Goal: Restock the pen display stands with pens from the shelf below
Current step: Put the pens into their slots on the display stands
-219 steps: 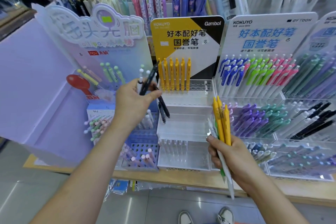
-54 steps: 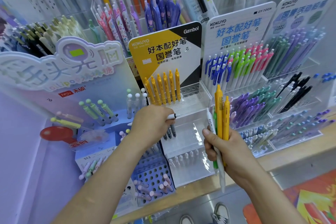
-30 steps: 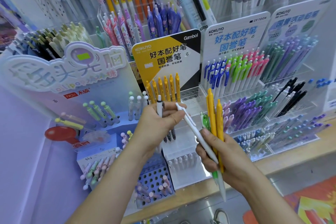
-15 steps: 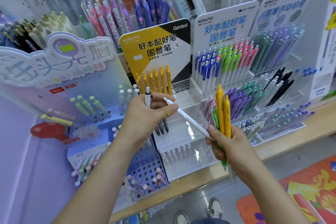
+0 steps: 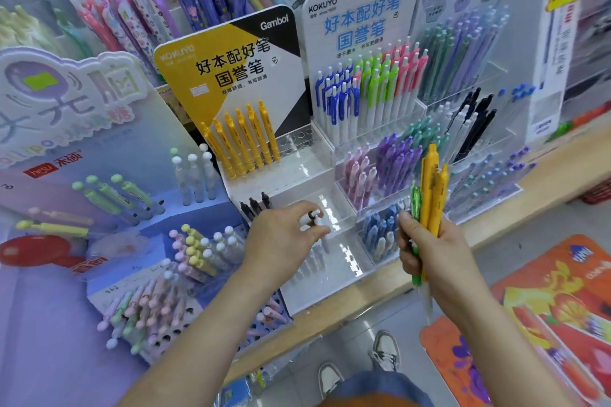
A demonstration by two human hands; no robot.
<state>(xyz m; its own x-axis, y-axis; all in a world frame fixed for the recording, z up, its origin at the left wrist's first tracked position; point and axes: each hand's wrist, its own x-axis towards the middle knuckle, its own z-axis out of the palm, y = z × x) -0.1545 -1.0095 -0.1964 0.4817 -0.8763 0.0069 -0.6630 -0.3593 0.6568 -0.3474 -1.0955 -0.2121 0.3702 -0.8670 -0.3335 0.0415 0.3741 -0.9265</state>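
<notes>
A clear tiered Kokuyo stand (image 5: pixel 307 172) with a yellow and black sign holds a row of yellow pens (image 5: pixel 243 142) on top and three black pens (image 5: pixel 255 205) on the middle tier. My left hand (image 5: pixel 281 238) pinches a white pen (image 5: pixel 317 225) by its top end over the stand's lower tier, where several white pens (image 5: pixel 310 263) stand. My right hand (image 5: pixel 429 248) grips a bundle of yellow pens (image 5: pixel 433 188) with a green pen (image 5: pixel 415 205) and a white one among them, held upright in front of the neighbouring stand.
To the right is a white Kokuyo stand (image 5: pixel 363 26) full of blue, green, pink and purple pens. On the left stands a lilac display (image 5: pixel 66 102) with pastel pens in a holed blue tray (image 5: pixel 205 317). A wooden shelf edge (image 5: pixel 496 218) runs in front; shoes and an orange mat (image 5: pixel 562 307) lie below.
My left hand took the white pen out of my right hand's bundle and lowered it to the stand's lower tier. My right hand stayed upright with the remaining pens.
</notes>
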